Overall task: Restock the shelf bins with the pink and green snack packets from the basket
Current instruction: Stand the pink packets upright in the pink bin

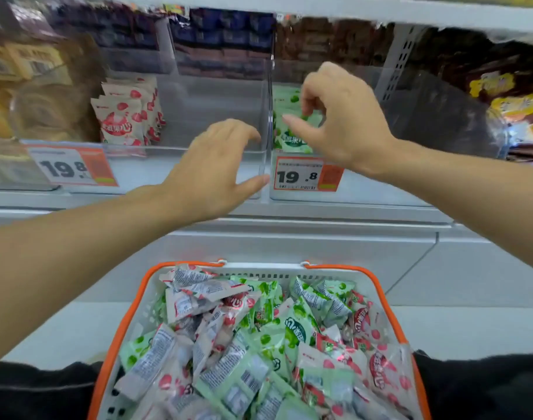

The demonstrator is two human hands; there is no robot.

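Shop shelving in pale grey metal fills the view, with clear plastic bins (198, 86) on the upper shelf. Nearest, at 6 o'clock, a white perforated basket (132, 322) with orange rim and handles holds a loose heap of crinkled pink and green snack packets (259, 344). Farther, at centre, the left hand (213, 165) hovers with fingers spread and relaxed, holding nothing, just before the divider between two bins. At 1 o'clock the right hand (341, 116) reaches into the right bin, fingertips pinching the top of a green packet (289, 128) standing upright there. Pink packets (128, 116) stand in a row at 10 o'clock in the left bin. Orange-edged price tags (304, 174) front both bins. Dark wrapped goods sit blurred behind.
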